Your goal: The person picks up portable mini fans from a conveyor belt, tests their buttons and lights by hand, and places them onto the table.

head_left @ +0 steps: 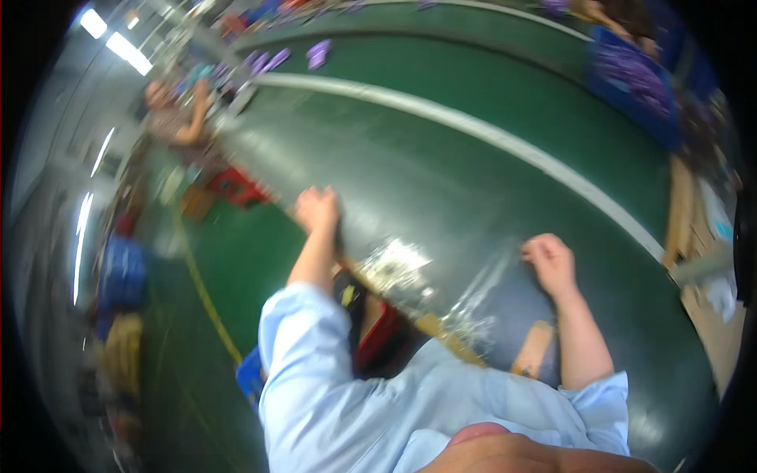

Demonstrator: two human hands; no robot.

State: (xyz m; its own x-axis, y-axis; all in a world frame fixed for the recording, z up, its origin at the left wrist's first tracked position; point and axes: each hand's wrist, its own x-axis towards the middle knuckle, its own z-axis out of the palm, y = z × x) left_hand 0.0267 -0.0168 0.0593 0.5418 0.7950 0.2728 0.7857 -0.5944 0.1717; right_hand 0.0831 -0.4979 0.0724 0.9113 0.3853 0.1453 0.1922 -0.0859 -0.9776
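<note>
My left hand [317, 208] is closed with curled fingers above the near left edge of the green work surface [441, 197]. Whether it holds anything is hidden. To the right, my right hand [551, 263] hovers over or rests on the same surface, its fingers drawn together; blur hides anything between them. Crumpled clear plastic [396, 262] lies between the hands, close to the edge. More clear film [473, 314] spreads nearer my body. A flat tan piece [533, 348] lies beside my right forearm.
A white strip [473, 124] curves across behind the work surface. Purple items [318, 54] lie at the far left, near a seated person [175, 122]. A blue bin [607, 67] of purple pieces stands far right, cardboard [714, 331] below it. A red crate [384, 333] sits under the near edge.
</note>
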